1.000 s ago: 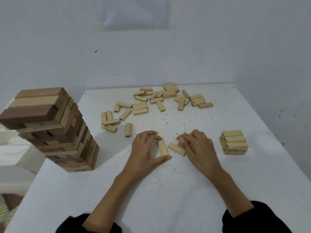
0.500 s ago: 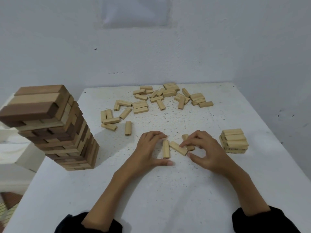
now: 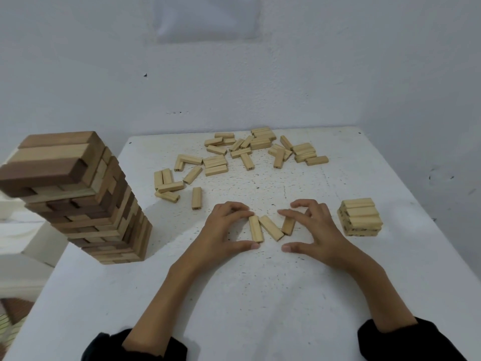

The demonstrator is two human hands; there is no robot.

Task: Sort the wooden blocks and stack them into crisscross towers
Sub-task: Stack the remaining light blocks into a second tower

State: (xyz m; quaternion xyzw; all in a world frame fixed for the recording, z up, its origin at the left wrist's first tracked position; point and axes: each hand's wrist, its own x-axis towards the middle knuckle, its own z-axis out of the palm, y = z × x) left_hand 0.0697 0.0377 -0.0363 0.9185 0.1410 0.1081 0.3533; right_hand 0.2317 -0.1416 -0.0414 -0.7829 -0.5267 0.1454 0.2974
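Three small light wooden blocks lie side by side on the white table [image 3: 260,295]: a left block [image 3: 255,228], a slanted middle block [image 3: 271,227] and a right block [image 3: 288,225]. My left hand [image 3: 223,230] pinches the left block lengthwise, curled fingertips at its far end and thumb at its near end. My right hand [image 3: 316,230] has its fingers stretched over the far ends of the middle and right blocks, its thumb lying apart on the table. A low crisscross stack of small blocks [image 3: 360,217] stands just right of my right hand.
A tall crisscross tower of large light and dark blocks [image 3: 78,199] stands at the table's left edge. Several loose small blocks [image 3: 260,149] are scattered across the far half of the table. Walls close off the back and right sides.
My right hand has slid back to the right, uncovering the third block. The left block now lies flat beside the middle one, and both hands bracket the three blocks.
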